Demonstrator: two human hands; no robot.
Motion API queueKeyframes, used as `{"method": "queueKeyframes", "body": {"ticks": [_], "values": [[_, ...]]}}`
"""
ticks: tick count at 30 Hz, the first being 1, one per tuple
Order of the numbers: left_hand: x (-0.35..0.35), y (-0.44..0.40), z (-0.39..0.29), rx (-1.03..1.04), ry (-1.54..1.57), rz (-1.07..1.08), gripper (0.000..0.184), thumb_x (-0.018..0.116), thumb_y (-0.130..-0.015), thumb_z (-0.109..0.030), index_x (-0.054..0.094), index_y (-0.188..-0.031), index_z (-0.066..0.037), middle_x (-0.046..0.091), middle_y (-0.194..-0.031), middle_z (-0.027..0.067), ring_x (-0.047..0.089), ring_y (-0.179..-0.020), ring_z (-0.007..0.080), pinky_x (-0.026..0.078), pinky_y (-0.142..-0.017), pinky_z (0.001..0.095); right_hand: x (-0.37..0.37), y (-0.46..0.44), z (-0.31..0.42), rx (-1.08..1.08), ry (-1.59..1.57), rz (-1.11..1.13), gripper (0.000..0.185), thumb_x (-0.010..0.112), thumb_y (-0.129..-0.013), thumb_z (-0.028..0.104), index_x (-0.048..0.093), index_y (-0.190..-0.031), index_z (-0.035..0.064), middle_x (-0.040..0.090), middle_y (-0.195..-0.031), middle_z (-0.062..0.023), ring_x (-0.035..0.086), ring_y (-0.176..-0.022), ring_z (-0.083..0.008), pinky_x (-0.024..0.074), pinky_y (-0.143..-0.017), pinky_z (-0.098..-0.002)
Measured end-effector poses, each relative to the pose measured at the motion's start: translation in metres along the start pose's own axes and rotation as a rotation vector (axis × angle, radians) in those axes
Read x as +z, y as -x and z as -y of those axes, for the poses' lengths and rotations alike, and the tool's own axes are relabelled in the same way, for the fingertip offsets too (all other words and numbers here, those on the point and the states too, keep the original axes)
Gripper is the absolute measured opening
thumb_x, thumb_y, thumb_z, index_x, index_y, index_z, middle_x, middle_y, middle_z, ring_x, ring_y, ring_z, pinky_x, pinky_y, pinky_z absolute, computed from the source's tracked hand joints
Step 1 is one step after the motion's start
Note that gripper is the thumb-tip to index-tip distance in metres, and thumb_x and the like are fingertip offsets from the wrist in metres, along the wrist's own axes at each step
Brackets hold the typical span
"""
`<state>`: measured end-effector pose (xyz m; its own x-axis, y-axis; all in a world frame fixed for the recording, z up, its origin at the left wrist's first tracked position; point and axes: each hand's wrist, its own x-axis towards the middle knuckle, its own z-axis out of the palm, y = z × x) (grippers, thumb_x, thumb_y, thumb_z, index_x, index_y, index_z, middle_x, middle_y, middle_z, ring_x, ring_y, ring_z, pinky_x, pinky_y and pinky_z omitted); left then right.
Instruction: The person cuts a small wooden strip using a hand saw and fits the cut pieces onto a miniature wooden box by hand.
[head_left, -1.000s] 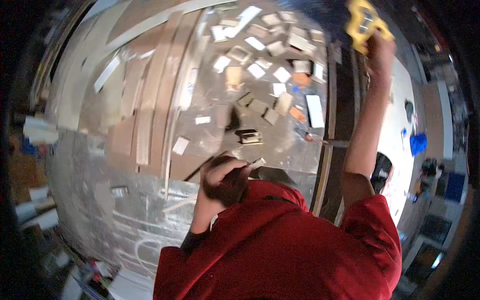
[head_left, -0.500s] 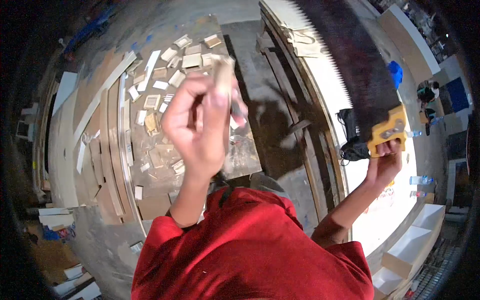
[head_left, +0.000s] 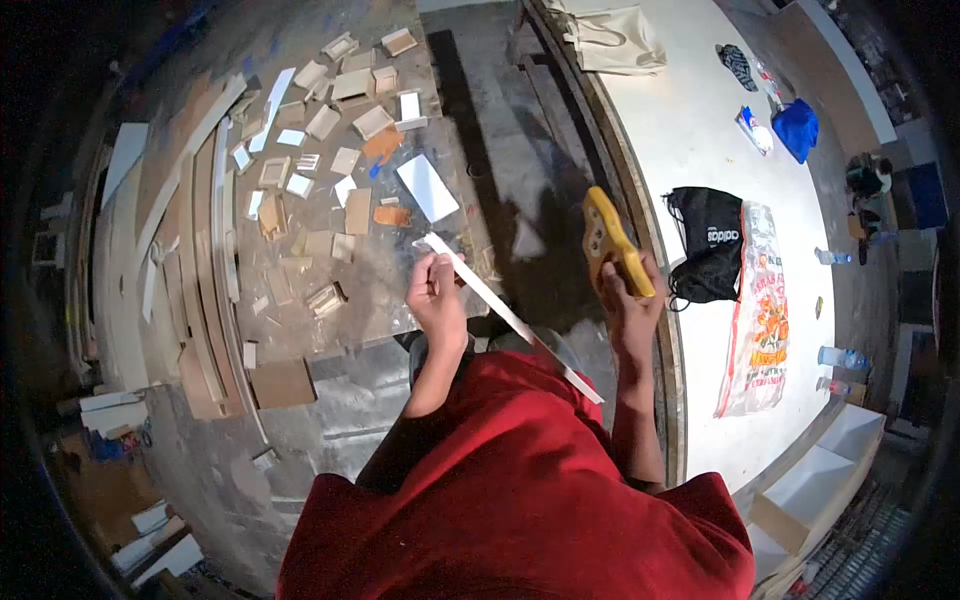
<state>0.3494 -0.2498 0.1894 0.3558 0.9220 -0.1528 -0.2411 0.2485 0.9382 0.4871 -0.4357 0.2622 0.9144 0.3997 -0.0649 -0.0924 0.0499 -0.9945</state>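
Note:
My left hand (head_left: 437, 292) pinches a thin, pale wooden strip (head_left: 510, 317) near its upper end; the strip slants down to the right across the front of my red shirt. My right hand (head_left: 631, 312) is wrapped round the yellow handle (head_left: 612, 238) of a saw, above the gap beside the white table. The saw's dark blade cannot be made out against the dark floor. Beyond my left hand, a white rectangular piece (head_left: 427, 188) and many small wooden pieces, some of them box-shaped, lie on the worn work surface (head_left: 385, 290).
Long boards (head_left: 205, 270) lie at the left. The white table (head_left: 700, 130) at the right holds a cloth bag (head_left: 615, 42), a black drawstring bag (head_left: 706, 245), a printed plastic bag (head_left: 760, 330) and a blue item (head_left: 795, 130). White open boxes (head_left: 820, 480) stand at the lower right.
My left hand has come down from in front of the camera, and the strip now shows lengthwise. My right hand has moved left with the saw, whose raised blade no longer shows clearly.

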Motion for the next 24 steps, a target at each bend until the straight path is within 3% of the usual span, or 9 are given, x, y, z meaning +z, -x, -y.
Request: {"method": "queueKeyframes", "body": {"ticks": [8,10,14,16,18,20,22,23,24], "values": [[0.077,-0.015,-0.078,0.187,-0.056,0.288,0.018,0.057,-0.102,-0.014,0.059,-0.113,0.000,0.063,-0.089,0.0032,0.061,-0.075,0.0091,0.052,-0.064,0.0256,-0.014,-0.021,-0.013,0.056,-0.045,-0.014,0.016,0.070,-0.095,0.007,0.055,-0.100,0.0055,0.057,-0.091,0.0027,0.054,-0.079,-0.0043,0.0458,-0.068,-0.0188],[0.081,-0.023,-0.070,0.454,-0.515,0.630,0.012,0.063,-0.096,-0.010,0.067,-0.102,0.000,0.065,-0.082,0.0056,0.064,-0.068,0.0149,0.052,-0.062,0.0309,-0.028,-0.032,-0.014,0.046,-0.062,-0.029,0.016,0.070,-0.095,0.008,0.055,-0.100,0.0058,0.058,-0.092,0.0026,0.055,-0.080,-0.0043,0.0467,-0.068,-0.0186],[0.047,-0.029,0.011,0.301,-0.731,0.700,0.007,0.069,-0.089,-0.008,0.072,-0.091,-0.002,0.069,-0.079,0.0102,0.068,-0.068,0.0221,0.053,-0.065,0.0353,-0.037,-0.033,-0.031,0.006,0.011,-0.121,0.017,0.068,-0.094,0.003,0.055,-0.105,0.0047,0.057,-0.094,0.0027,0.055,-0.083,-0.0049,0.0437,-0.071,-0.0180],[0.003,-0.038,0.078,0.069,-0.933,0.726,0.008,0.071,-0.085,-0.007,0.075,-0.090,-0.004,0.073,-0.083,0.0143,0.071,-0.072,0.0282,0.054,-0.067,0.0363,-0.046,-0.028,-0.056,0.070,0.018,-0.115,0.017,0.065,-0.093,-0.001,0.055,-0.105,0.0044,0.057,-0.096,0.0025,0.055,-0.085,-0.0051,0.0433,-0.073,-0.0185],[-0.040,-0.042,0.134,0.058,-0.951,0.684,0.008,0.071,-0.086,-0.007,0.075,-0.091,-0.002,0.073,-0.083,0.0148,0.071,-0.073,0.0254,0.054,-0.066,0.0350,-0.049,-0.019,-0.073,0.205,0.050,-0.095,0.023,0.057,-0.088,-0.010,0.054,-0.107,0.0034,0.056,-0.099,0.0018,0.055,-0.091,-0.0068,0.0434,-0.079,-0.0210],[-0.064,-0.045,0.157,0.050,-0.967,0.644,0.008,0.072,-0.086,-0.006,0.075,-0.092,-0.001,0.074,-0.083,0.0152,0.071,-0.074,0.0225,0.053,-0.066,0.0336,-0.054,-0.012,-0.103,0.205,0.135,-0.030,0.022,0.058,-0.085,-0.008,0.056,-0.104,0.0034,0.057,-0.096,0.0010,0.055,-0.089,-0.0081,0.0439,-0.077,-0.0228],[-0.073,-0.049,0.163,0.067,-0.963,0.599,0.010,0.072,-0.083,-0.012,0.076,-0.091,-0.007,0.073,-0.084,0.0142,0.072,-0.074,0.0291,0.055,-0.068,0.0379,-0.047,-0.005,-0.124,0.221,0.242,-0.022,0.016,0.060,-0.085,-0.004,0.057,-0.100,0.0033,0.059,-0.094,0.0001,0.055,-0.087,-0.0088,0.0447,-0.076,-0.0248],[-0.074,-0.051,0.164,0.060,-0.961,0.599,0.010,0.072,-0.083,-0.012,0.076,-0.091,-0.007,0.073,-0.084,0.0142,0.072,-0.074,0.0291,0.055,-0.068,0.0379,-0.049,-0.003,-0.150,0.238,0.276,0.002,0.027,0.061,-0.087,0.000,0.059,-0.114,0.0011,0.063,-0.097,-0.0009,0.060,-0.086,-0.0092,0.0484,-0.071,-0.0230],[-0.071,-0.054,0.159,0.066,-1.009,0.617,0.010,0.072,-0.082,-0.012,0.076,-0.090,-0.007,0.073,-0.084,0.0145,0.072,-0.074,0.0297,0.055,-0.068,0.0385,-0.049,-0.004,-0.180,0.311,0.250,-0.001,0.026,0.060,-0.088,0.001,0.059,-0.114,0.0008,0.064,-0.097,-0.0012,0.060,-0.088,-0.0097,0.0490,-0.074,-0.0239]]}}
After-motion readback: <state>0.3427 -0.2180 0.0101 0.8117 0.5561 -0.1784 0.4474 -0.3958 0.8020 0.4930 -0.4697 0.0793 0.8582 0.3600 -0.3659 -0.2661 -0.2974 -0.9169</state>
